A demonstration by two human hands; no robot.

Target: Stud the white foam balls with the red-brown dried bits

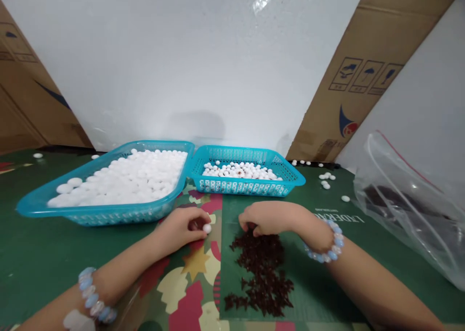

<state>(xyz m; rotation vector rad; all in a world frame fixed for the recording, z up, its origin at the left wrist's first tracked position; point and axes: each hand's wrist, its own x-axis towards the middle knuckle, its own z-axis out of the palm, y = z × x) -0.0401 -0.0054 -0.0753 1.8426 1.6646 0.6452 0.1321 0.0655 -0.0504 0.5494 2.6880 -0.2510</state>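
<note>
Between thumb and fingertips, my left hand pinches a small white ball just above the patterned table cover. My right hand reaches down with curled fingers to the far end of a pile of small dark brown, pointed pieces. Its fingertips meet the pile, and whatever lies between them is hidden. Behind my left hand stands a large blue basket heaped with white balls. A smaller blue basket, beyond both hands, contains white balls, some with brown specks.
On the right, a clear zip bag with dark contents leans over the table. Loose white balls lie behind my right hand and along the back. A white panel and cardboard wall off the far side.
</note>
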